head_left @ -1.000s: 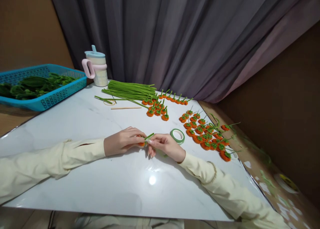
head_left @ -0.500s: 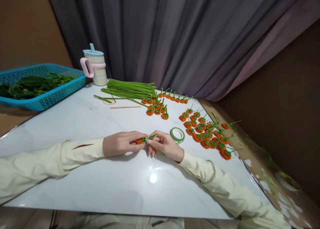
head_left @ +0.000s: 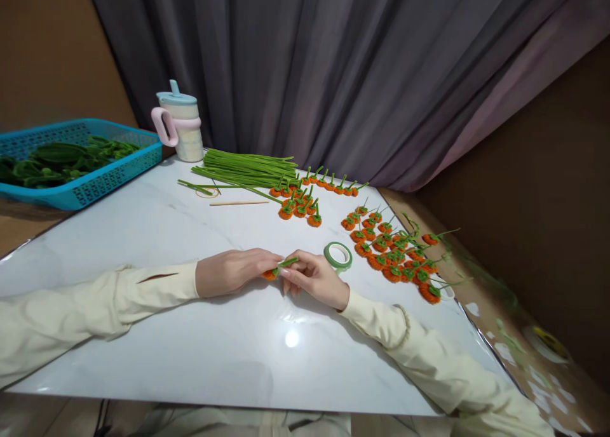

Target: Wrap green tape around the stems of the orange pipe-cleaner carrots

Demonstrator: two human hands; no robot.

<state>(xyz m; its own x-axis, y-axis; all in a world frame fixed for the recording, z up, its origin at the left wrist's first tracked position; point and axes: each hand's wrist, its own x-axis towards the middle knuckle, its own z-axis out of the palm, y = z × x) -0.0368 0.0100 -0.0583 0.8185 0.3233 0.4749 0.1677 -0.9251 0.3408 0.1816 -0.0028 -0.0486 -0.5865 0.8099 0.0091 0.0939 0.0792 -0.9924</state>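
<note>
My left hand (head_left: pixel 239 272) is closed around a small orange pipe-cleaner fruit (head_left: pixel 270 274), with only part of its orange body showing past the fingers. The green stem (head_left: pixel 289 262) of that fruit points up and right. My right hand (head_left: pixel 315 278) pinches at the base of the stem, thumb and forefinger together, the other fingers curled. Just beyond the right hand a roll of green tape (head_left: pixel 328 257) lies flat on the table. Whether a strip of tape runs into the fingers, I cannot tell.
Similar orange fruits (head_left: pixel 380 262) with green stems stand in groups at the right and back. Green pipe cleaners (head_left: pixel 248 167) lie bundled behind a thin wooden stick (head_left: pixel 239 203). A lidded cup (head_left: pixel 189 132) and a blue basket (head_left: pixel 95 186) of green pieces stand at left.
The fruit has turned slightly between my hands, and more of its rounded orange underside shows below the left fingertips. Both hands keep nearly the same place.
</note>
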